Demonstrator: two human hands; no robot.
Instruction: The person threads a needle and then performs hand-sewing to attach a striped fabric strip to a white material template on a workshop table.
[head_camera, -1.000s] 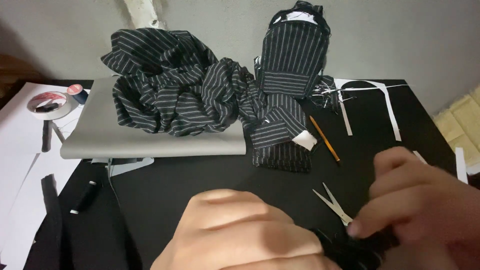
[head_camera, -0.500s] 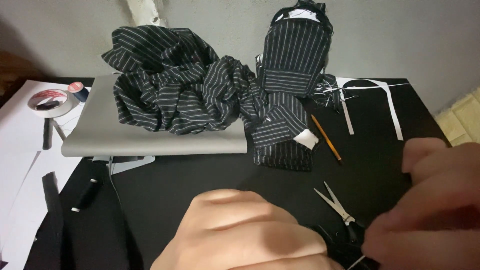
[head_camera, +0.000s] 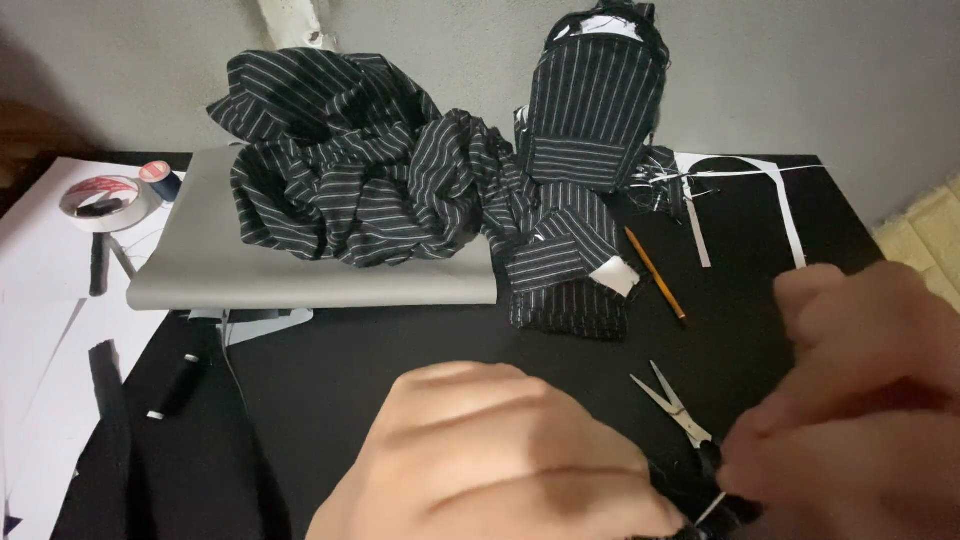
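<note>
My left hand (head_camera: 500, 460) is low in the middle, curled into a loose fist with its back toward me, over the black table (head_camera: 400, 350). My right hand (head_camera: 860, 400) is close on the right, blurred, its fingertips pinched together. Between the two hands sits a small dark piece (head_camera: 690, 485) that both hands touch, with a thin pale thread or needle (head_camera: 708, 510) at the right fingertips. What the left fingers grip is hidden. Small silver scissors (head_camera: 672, 405) lie open just above the hands.
A crumpled black pinstriped cloth (head_camera: 350, 170) lies on a grey board (head_camera: 300, 275). A small pinstriped backpack (head_camera: 595, 100) stands by the wall. A pencil (head_camera: 655, 272), white paper strips (head_camera: 780, 200), a tape roll (head_camera: 100, 200), a black thread spool (head_camera: 175, 385) and white paper sheets (head_camera: 40, 300) surround them.
My right hand drew out toward the lower right, then rose again, uncovering more of the scissors. The left hand has hardly moved.
</note>
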